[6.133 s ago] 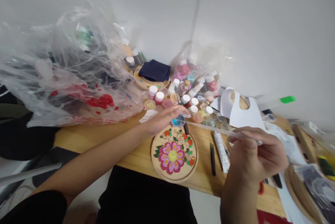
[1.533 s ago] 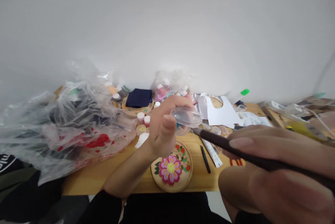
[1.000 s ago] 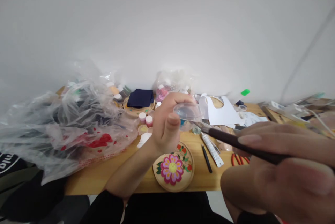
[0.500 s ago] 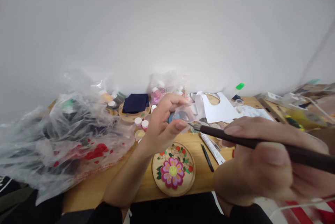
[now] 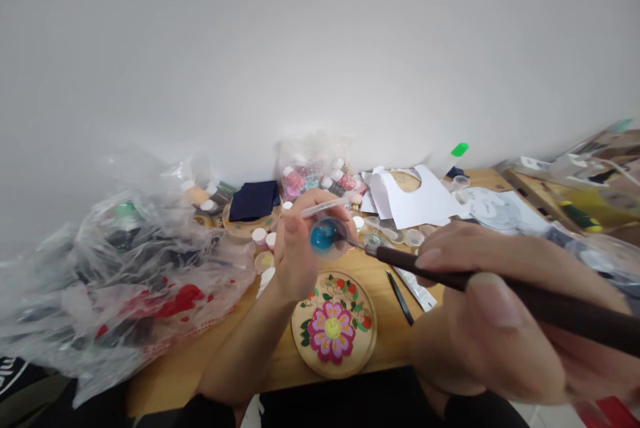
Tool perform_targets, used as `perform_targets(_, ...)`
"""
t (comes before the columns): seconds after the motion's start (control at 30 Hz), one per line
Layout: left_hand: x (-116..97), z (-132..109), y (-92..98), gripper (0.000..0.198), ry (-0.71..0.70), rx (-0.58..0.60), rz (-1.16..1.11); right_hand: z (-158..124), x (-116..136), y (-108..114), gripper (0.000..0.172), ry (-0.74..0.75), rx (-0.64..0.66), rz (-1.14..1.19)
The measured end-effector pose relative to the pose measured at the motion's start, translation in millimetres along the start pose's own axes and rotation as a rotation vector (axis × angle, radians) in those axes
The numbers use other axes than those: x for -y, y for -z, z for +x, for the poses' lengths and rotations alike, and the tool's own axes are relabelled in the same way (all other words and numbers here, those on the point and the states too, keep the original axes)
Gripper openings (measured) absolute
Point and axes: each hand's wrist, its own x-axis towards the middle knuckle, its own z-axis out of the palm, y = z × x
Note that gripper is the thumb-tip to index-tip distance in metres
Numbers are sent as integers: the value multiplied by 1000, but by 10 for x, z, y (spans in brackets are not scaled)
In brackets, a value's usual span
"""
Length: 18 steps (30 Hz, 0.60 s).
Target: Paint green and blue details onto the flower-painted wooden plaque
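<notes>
At twelve o'clock from the painted disc (image 5: pixel 333 326), the left hand (image 5: pixel 296 256) holds a blue-filled cup (image 5: pixel 328 241); the right hand (image 5: pixel 505 321) grips a dark-handled tool (image 5: pixel 403 259), tip inside, seemingly stirring or loading. The next move likely calls for a level cup.

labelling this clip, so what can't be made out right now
Head view:
Dark-handled tool in the right hand: rear end cut off by the right edge; tip blurred against blue contents.
Plastic bag: contents veiled by crumpled film.
White tube: print too small.
Lettering: cut off by the left edge.
</notes>
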Motion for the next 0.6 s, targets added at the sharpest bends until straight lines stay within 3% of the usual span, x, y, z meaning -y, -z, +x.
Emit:
perform_targets(0.13,-4,-15,-35,67,43,-30,54,57,33,-20,24,-2,-41,9)
perform_targets(0.27,13,-43,-38,69,-4,-43,102,110,24,16,25,12,45,22)
perform_targets(0.4,45,-70,-21,73,-27,-52,124,50,-6,-7,28,-41,45,52)
perform_targets(0.6,60,-65,-38,64,-44,-74,65,-11,-31,-50,26,-33,41,66)
